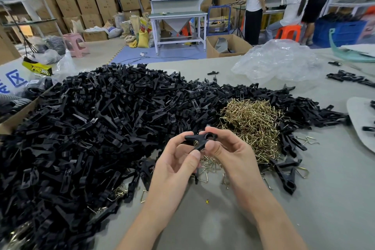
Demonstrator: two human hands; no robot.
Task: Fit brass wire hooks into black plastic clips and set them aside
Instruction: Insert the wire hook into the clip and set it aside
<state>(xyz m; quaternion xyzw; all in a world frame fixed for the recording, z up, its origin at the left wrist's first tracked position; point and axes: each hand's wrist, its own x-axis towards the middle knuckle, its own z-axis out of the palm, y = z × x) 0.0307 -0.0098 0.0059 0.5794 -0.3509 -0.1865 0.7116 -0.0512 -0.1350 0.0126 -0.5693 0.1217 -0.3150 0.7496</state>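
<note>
Your left hand and right hand meet above the bare grey tabletop, both pinching one black clip between thumb and curled fingers. Open room lies beneath your forearms and to your right. On your left, the heap of black clips crowds the near edge. The held clip is matte black and notched at its right end. Brass hooks are piled just beyond your right hand.
</note>
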